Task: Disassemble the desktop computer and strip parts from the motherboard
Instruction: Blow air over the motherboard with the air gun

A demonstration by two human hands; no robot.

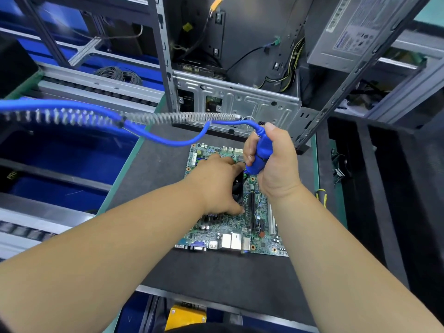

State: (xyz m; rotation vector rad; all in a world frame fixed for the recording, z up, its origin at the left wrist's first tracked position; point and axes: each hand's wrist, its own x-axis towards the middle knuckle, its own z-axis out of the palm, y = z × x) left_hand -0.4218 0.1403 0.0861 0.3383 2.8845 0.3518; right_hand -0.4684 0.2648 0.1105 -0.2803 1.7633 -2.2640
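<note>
A green motherboard (230, 227) lies flat on the dark work mat (216, 272). My left hand (217, 186) rests on the black cooler fan (237, 186) near the board's middle, fingers curled round its edges. My right hand (274, 162) grips a blue powered screwdriver (260, 155) upright, its tip pointing down beside the fan; the tip itself is hidden. A blue cable and a coiled spring hose (168, 117) run from the tool's top off to the left. The open grey computer case (240, 102) stands just behind the board.
A grey power supply (355, 32) sits in the case's upper right. A yellow-and-black screwdriver handle (320, 195) lies at the mat's right edge. Blue bins (60, 152) and roller rails are on the left. A dark foam-lined tray (384, 188) is on the right.
</note>
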